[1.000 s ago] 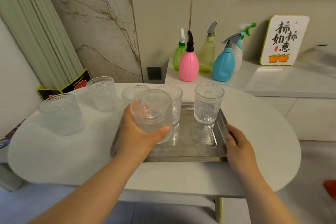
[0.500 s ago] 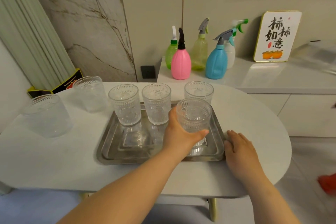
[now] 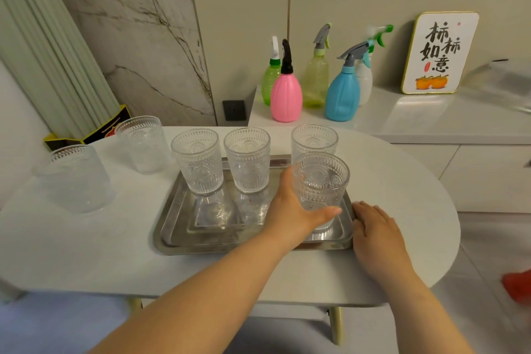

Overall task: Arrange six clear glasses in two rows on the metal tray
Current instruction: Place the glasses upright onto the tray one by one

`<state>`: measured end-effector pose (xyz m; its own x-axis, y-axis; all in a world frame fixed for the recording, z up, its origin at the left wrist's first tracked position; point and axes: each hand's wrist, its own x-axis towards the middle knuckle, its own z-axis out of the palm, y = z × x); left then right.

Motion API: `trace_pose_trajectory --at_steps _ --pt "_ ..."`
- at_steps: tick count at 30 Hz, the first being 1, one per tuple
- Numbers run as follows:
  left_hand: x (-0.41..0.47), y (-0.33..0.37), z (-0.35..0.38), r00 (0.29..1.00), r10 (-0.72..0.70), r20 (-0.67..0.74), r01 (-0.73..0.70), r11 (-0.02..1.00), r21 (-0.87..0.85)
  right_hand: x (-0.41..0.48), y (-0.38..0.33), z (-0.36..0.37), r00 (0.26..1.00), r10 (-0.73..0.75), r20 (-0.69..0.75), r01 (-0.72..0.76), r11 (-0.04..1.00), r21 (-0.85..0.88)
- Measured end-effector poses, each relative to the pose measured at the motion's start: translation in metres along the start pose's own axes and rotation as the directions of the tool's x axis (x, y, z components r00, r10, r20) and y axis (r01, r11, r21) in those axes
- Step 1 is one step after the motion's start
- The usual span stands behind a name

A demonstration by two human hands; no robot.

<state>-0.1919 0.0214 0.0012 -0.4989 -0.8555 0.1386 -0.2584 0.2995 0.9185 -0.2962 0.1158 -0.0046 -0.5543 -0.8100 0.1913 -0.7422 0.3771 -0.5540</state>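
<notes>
A: What does the head view show on the white oval table (image 3: 402, 181)?

B: A metal tray (image 3: 178, 227) lies near the front edge. Three clear ribbed glasses stand along its far side: the left glass (image 3: 197, 161), the middle glass (image 3: 247, 158) and the right glass (image 3: 313, 139).

A: And the hands?

B: The person's left hand (image 3: 290, 210) is wrapped around a fourth glass (image 3: 321, 181), thumb across its lower front, fingers behind it. That glass sits at the tray's near right corner, just in front of the right glass. Whether its base touches the tray cannot be told. The right hand (image 3: 373, 224) lies flat on the table, fingers spread and loose, fingertips touching the tray's right rim, gripping nothing.

A: The other glasses?

B: Two stand off the tray on the table's left: one nearer glass (image 3: 76, 178) and one farther glass (image 3: 143, 144).

A: Any writing?

B: A gold-edged white sign (image 3: 439, 52) on the counter (image 3: 431, 121) carries black brush characters, 柿柿如意, above painted orange persimmons. Beside it stand spray bottles, among them a pink bottle (image 3: 286, 95) and a blue bottle (image 3: 343, 92); no labels on them can be read.
</notes>
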Motion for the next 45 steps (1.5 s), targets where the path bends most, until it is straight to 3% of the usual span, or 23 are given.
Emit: trace_pose_trajectory --at_steps 4,8,10,12,15,19,24,28,33,38,42,45 --pt "-0.01 -0.001 -0.015 0.997 0.049 0.066 -0.049 0.999 -0.013 -0.002 -0.005 0.0 0.998 0.038 -0.047 -0.034 0.996 0.077" --pt "-0.024 -0.008 -0.051 0.996 0.087 -0.019 -0.085 0.992 0.091 -0.014 -0.02 -0.005 0.979 0.044 -0.198 -0.006 0.982 0.191" --pt "-0.035 -0.012 -0.075 0.993 0.099 -0.067 -0.088 0.986 0.141 -0.027 -0.032 -0.003 0.955 -0.015 -0.295 0.092 0.964 0.249" --pt "-0.044 -0.019 -0.101 0.986 0.098 -0.137 -0.069 0.977 0.201 -0.042 -0.047 0.004 0.917 -0.207 -0.34 0.29 0.932 0.215" --pt "-0.056 -0.028 -0.137 0.965 0.056 -0.255 0.008 0.97 0.245 -0.055 -0.068 0.022 0.875 -0.456 -0.161 0.472 0.879 0.074" --pt "-0.064 -0.04 -0.184 0.901 -0.017 -0.434 0.117 0.972 0.203 -0.062 -0.09 0.045 0.833 -0.528 0.165 0.553 0.804 -0.217" --pt "-0.066 -0.059 -0.242 0.716 -0.062 -0.696 0.22 0.966 0.14 -0.066 -0.114 0.061 0.805 -0.539 0.247 0.591 0.764 -0.26" --pt "-0.067 -0.085 -0.266 0.63 -0.178 -0.756 0.328 0.943 0.05 -0.068 -0.126 0.067 0.802 -0.508 0.314 0.59 0.754 -0.287" --pt "-0.045 -0.104 -0.282 0.643 -0.244 -0.726 0.339 0.941 -0.017 -0.066 -0.129 0.068 0.805 -0.493 0.33 0.585 0.748 -0.312" --pt "-0.021 -0.118 -0.284 0.697 -0.179 -0.695 0.239 0.971 -0.01 -0.062 -0.126 0.074 0.786 -0.528 0.321 0.615 0.719 -0.323" --pt "-0.016 -0.122 -0.285 0.69 -0.132 -0.712 0.196 0.981 0.008 -0.06 -0.125 0.076 0.775 -0.541 0.328 0.629 0.709 -0.317" --pt "-0.015 -0.122 -0.284 0.664 -0.145 -0.733 0.238 0.971 0.025 -0.061 -0.125 0.076 0.774 -0.54 0.331 0.628 0.718 -0.3"
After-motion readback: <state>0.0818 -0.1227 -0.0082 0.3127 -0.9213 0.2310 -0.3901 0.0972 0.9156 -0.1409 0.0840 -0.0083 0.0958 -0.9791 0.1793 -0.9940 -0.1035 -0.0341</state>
